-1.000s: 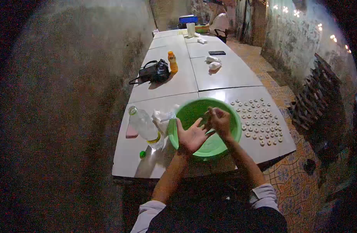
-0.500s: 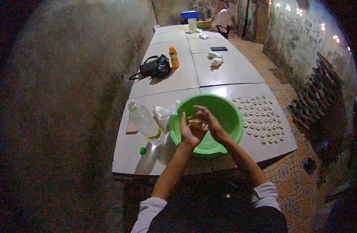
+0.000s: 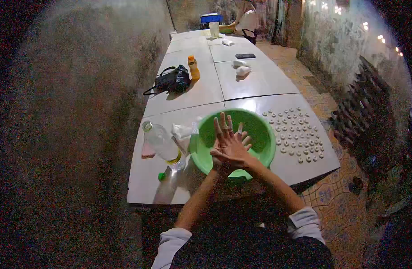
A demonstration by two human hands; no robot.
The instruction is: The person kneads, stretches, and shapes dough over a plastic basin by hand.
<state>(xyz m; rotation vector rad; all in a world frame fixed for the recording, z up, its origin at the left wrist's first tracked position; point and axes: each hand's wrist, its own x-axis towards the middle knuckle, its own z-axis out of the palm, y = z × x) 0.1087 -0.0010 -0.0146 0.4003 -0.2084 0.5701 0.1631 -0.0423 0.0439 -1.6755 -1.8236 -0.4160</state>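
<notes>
My right hand [image 3: 233, 150] lies across my left hand [image 3: 245, 139], palm against palm, over a large green basin [image 3: 271, 152]. The right fingers are stretched upward and spread, with whitish residue on them. Most of the left hand is hidden beneath; some of its fingers stick out apart on the right side. I see nothing held between the palms. The basin's visible inside is green, but the hands cover part of its bottom. Right of it, several small ring-shaped dough pieces [image 3: 300, 134] lie in rows on the table [image 3: 259, 96].
Left of the basin are a clear bottle [image 3: 163, 143] without its cap, a green cap [image 3: 161, 176], a pink object [image 3: 148, 151] and a white plastic bag [image 3: 182, 130]. Farther off are a black bag [image 3: 173, 80], an orange bottle [image 3: 194, 69], white bundles [image 3: 242, 70], a phone [image 3: 245, 56] and another person [image 3: 247, 20].
My right hand has turned from fingers curled against the left to lying flat and spread over it. The view has shifted slightly, so the table's things sit a little farther left.
</notes>
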